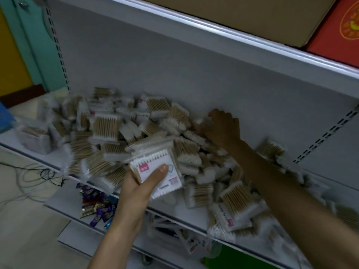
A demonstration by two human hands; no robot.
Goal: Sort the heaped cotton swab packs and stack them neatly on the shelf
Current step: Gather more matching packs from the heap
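Shelf (192, 213), one heap (104, 129), two hands (136, 191) (221, 129), packs (153, 158) held

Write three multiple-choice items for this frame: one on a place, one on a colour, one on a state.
1. Where is the right hand?
A. On the heap of cotton swab packs, near the back panel
B. On the upper shelf's box
C. At the shelf's front edge

2. What colour is the label on the top pack of the stack being held?
A. Green
B. Pink
C. Yellow

3. What is the left hand doing?
A. Hanging empty
B. Pressing flat on the heap
C. Gripping a stack of packs

Answers: 1 A, it lies on packs right by the panel; 2 B, a pink patch shows beside the thumb; 3 C, its thumb clamps the top pack.
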